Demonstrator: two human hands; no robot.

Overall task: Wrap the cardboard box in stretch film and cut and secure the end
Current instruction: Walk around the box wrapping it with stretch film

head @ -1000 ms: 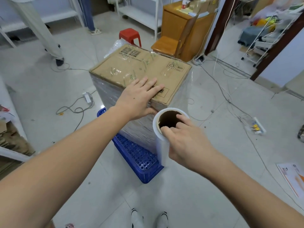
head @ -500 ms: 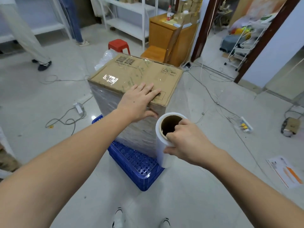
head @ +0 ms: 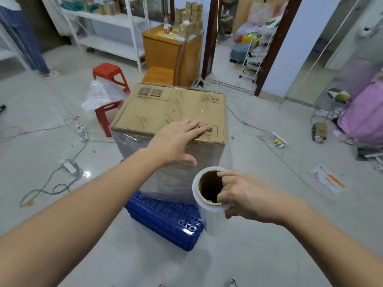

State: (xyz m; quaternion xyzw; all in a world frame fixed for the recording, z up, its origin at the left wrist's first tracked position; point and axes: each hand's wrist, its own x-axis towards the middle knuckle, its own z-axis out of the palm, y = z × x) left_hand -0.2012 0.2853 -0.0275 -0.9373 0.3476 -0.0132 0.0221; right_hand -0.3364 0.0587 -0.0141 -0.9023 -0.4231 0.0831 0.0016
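One cardboard box (head: 172, 112) stands on one blue plastic crate (head: 165, 220), directly ahead of both hands. The left hand (head: 176, 139) lies flat on the near edge of the box top, fingers straight and spread, the thumb hanging over the front face. The sides of the box below that hand are covered in layers of cloudy stretch film (head: 176, 175); the top is bare brown card with printed marks.

The right hand (head: 240, 195) holds one roll of stretch film (head: 209, 204) upright, just below and to the right of the left hand, close to the near right corner of the box. Its fingertips hook into the open cardboard core at the top while the thumb curls round the outside of the roll. A thin clear sheet runs from the roll up along the right side of the box.

Beyond the left hand, to its left, stands one red stool (head: 108, 88) with one crumpled piece of bubble wrap (head: 103, 94) draped on it. Further off, behind the box, are one wooden cabinet (head: 165, 50) and one white shelving unit (head: 107, 27). Right of the right hand, one printed leaflet (head: 326, 180) lies on the floor and one white power strip (head: 278, 139) sits among loose cables. One person's legs (head: 27, 42) show at the far left.
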